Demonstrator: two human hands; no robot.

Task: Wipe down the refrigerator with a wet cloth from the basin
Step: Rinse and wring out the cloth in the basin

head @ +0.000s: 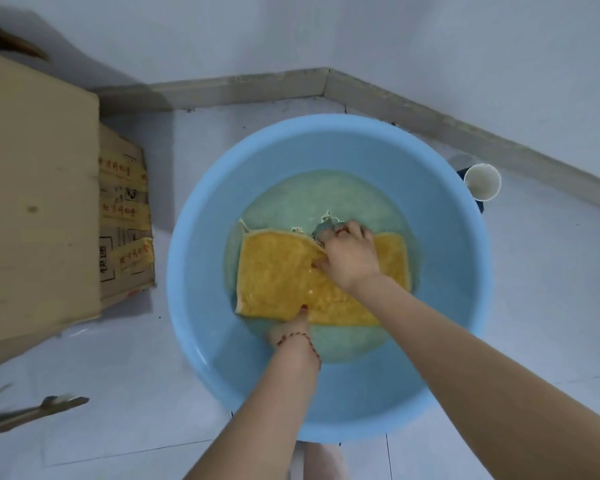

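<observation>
**Q:** Hands first: how are they placed?

**A:** Both hands are lowered into a round blue plastic basin set on a pale tiled floor. The right hand is laid on the far edge of a yellow cloth, fingers curled and bunching the fabric there. The left hand is set at the near edge, thumb pressed on top; its fingers are hidden under the cloth, so a pinch is judged likely but cannot be confirmed.

**Q:** Why is the cloth held that way?

**A:** It is spread flat in shallow water at the basin's middle, probably being soaked so it can be lifted and wrung. Opposite edges are held, which would allow gathering or folding.

**Q:** And the arms?

**A:** Both forearms are extended downward and forward from the frame's bottom, the right crossing above the cloth. A red string bracelet is worn on the left wrist.

**Q:** Anything else nearby?

**A:** A cardboard box is seen at left, a white cup beside the basin at right. No refrigerator is visible.
</observation>
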